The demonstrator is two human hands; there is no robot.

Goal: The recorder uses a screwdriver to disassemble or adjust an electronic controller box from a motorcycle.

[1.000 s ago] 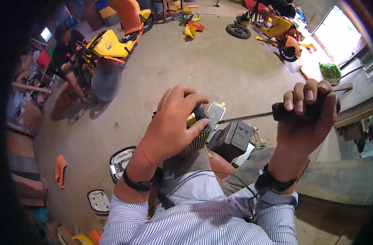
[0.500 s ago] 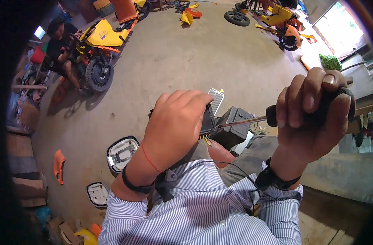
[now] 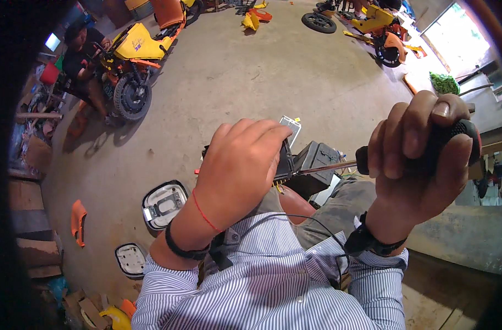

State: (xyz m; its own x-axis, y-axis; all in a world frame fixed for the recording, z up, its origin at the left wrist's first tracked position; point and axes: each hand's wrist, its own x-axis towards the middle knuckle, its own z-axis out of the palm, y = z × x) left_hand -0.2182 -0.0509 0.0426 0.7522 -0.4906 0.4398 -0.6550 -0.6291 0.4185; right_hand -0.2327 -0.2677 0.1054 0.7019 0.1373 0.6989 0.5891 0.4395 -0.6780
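My left hand (image 3: 242, 159) is closed over a black plastic part (image 3: 284, 163), which it mostly hides; a row of yellowish pins or teeth shows along the lower edge. In my right hand (image 3: 418, 148), fingers wrapped round the handle, is a screwdriver (image 3: 330, 167) with a black and red grip. Its metal shaft points left, and its tip meets the right corner of the black part. Behind the shaft stands a black box (image 3: 315, 165) with a lid. Just beyond my left hand, a pale finned panel (image 3: 291, 129) lies on the floor.
Two white, black-rimmed shells (image 3: 165, 204) and an orange curved panel (image 3: 79, 223) lie on the floor at left. A person (image 3: 85, 60) crouches beside a yellow motorbike (image 3: 141, 44) at far left. Another yellow-orange motorbike (image 3: 376, 25) and a loose wheel (image 3: 319, 23) are at far right.
My left hand and the black part have shifted slightly right. The right hand keeps its grip on the screwdriver, its tip still at the part's corner.
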